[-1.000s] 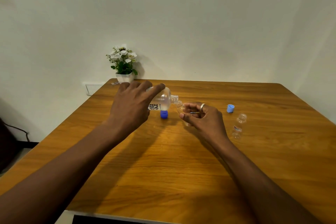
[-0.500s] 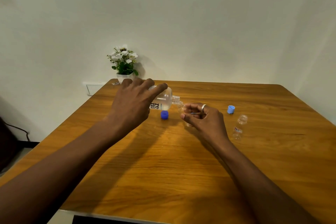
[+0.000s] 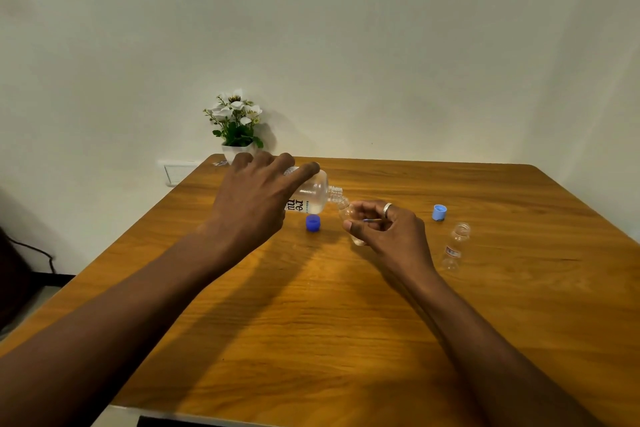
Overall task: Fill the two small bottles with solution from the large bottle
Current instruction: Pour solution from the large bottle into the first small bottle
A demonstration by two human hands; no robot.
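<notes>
My left hand grips the large clear bottle, tipped on its side with its open neck pointing right and down. The neck meets the mouth of a small clear bottle that my right hand holds tilted just above the table; the fingers hide most of it. A second small clear bottle with a red label stands open and upright to the right, untouched. A dark blue cap lies under the large bottle, and a light blue cap lies further right.
A white pot of white flowers stands at the back left corner of the wooden table. A wall socket sits behind the table's left edge.
The large bottle has tipped a little further, and its neck has dropped closer to the small bottle's mouth. Both hands stay in nearly the same place.
</notes>
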